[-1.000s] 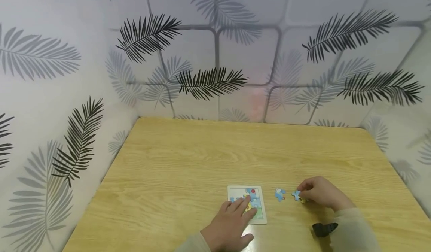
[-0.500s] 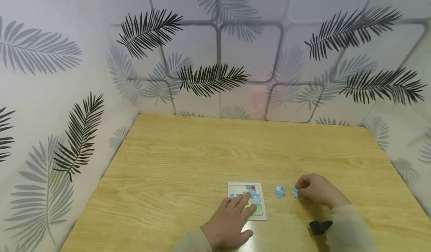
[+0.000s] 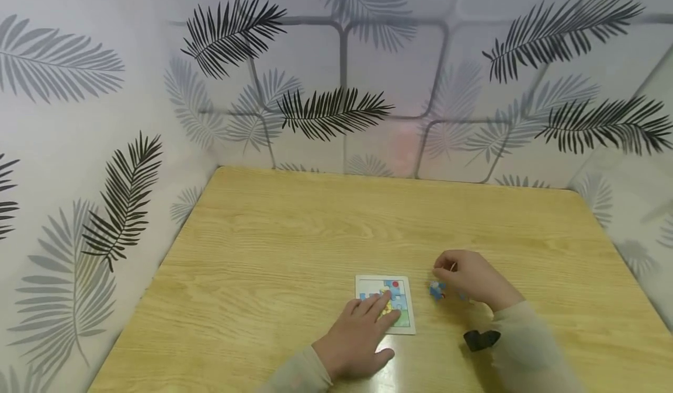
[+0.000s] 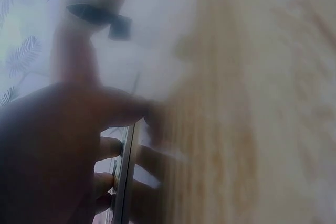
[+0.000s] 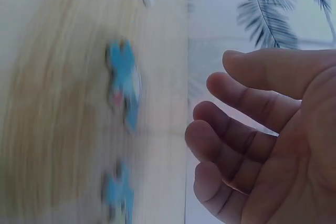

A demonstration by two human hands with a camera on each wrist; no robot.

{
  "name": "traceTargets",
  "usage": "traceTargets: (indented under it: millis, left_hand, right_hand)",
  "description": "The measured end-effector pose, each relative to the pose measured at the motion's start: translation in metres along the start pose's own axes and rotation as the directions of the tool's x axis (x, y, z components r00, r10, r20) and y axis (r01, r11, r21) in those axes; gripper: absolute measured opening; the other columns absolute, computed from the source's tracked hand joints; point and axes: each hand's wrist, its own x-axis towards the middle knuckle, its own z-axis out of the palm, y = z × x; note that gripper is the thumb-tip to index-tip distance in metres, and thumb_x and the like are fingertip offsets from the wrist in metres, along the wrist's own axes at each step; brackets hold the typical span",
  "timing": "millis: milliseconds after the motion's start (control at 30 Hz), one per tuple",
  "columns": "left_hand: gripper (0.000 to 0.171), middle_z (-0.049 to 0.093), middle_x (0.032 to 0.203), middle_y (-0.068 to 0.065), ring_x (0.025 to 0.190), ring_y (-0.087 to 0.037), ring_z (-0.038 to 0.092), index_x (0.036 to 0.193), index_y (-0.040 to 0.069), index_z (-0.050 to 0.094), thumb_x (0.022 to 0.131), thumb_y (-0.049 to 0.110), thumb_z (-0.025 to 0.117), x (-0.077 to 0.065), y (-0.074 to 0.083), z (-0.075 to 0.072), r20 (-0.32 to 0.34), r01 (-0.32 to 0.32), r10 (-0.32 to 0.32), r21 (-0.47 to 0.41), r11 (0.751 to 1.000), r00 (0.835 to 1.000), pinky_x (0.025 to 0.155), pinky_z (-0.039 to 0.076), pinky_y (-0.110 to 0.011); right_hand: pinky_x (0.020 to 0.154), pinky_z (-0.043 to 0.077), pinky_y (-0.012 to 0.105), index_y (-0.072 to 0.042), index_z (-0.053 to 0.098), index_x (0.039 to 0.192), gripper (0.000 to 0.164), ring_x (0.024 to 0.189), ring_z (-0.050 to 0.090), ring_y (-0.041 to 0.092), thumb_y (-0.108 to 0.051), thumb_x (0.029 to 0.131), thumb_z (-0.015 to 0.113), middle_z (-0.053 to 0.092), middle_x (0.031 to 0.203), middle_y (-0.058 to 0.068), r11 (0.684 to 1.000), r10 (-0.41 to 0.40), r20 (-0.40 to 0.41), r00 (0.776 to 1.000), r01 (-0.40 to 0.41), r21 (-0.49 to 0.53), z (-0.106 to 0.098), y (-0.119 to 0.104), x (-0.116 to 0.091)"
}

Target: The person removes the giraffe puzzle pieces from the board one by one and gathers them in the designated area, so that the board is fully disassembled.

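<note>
My left hand (image 3: 351, 337) lies with its fingers spread over a small white-framed jigsaw puzzle tray (image 3: 364, 282), partly filled with blue, yellow and green pieces. Its fingertips touch the tray in the left wrist view, and the fingers hide part of the picture. To the right of the tray lies a blue puzzle piece (image 3: 436, 290) with a red spot. A second blue puzzle piece (image 5: 119, 195) lies further right, mostly behind my right hand (image 3: 475, 279) in the head view. That hand hovers above the pieces, its fingers loosely bent and holding nothing in the right wrist view.
The wooden table (image 3: 294, 229) stretches out beyond the tray. Walls with a leaf pattern (image 3: 336, 115) stand at its back and sides. A black wrist camera (image 3: 481, 340) juts from the right sleeve, low over the tabletop.
My right hand has left the farther puzzle piece and moved left and away from me, over towards the nearer one. My left hand stays on the tray. The head view has tilted slightly down.
</note>
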Motion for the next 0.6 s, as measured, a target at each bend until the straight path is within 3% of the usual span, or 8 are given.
traceTargets:
  millis: [200, 400, 600]
  left_hand:
    - [0.065, 0.014, 0.168, -0.007, 0.152, -0.026, 0.023, 0.158, 0.022, 0.033, 0.101, 0.05, 0.047, 0.001, -0.001, 0.002, 0.018, -0.012, 0.013, -0.027, 1.0, 1.0, 0.117, 0.027, -0.052]
    - [0.065, 0.015, 0.168, -0.006, 0.152, -0.024, 0.022, 0.158, 0.024, 0.033, 0.101, 0.052, 0.045, 0.002, -0.002, 0.005, 0.005, -0.003, 0.003, 0.01, 1.0, 1.0, 0.117, 0.026, -0.049]
    - [0.065, 0.014, 0.169, -0.006, 0.152, -0.025, 0.021, 0.158, 0.024, 0.033, 0.101, 0.052, 0.045, 0.002, -0.002, 0.004, 0.01, -0.001, 0.001, -0.005, 1.0, 1.0, 0.117, 0.025, -0.051]
  right_hand:
    - [0.063, 0.05, 0.032, -0.008, 0.074, 0.1, 0.014, 0.066, 0.058, 0.013, -0.019, 0.096, 0.067, 0.065, 0.084, -0.002, 0.999, -0.031, 0.024, 0.999, 0.031, -0.013, 0.02, -0.014, 0.015]
    - [0.069, 0.05, 0.032, -0.007, 0.075, 0.097, 0.011, 0.076, 0.055, 0.011, -0.012, 0.089, 0.071, 0.065, 0.085, -0.004, 0.983, -0.159, 0.061, 0.985, 0.164, -0.082, 0.044, -0.031, 0.027]
    - [0.07, 0.05, 0.029, -0.006, 0.075, 0.104, 0.018, 0.074, 0.051, 0.008, -0.012, 0.087, 0.073, 0.058, 0.087, -0.005, 0.955, -0.212, 0.111, 0.971, 0.23, -0.189, 0.056, -0.042, 0.031]
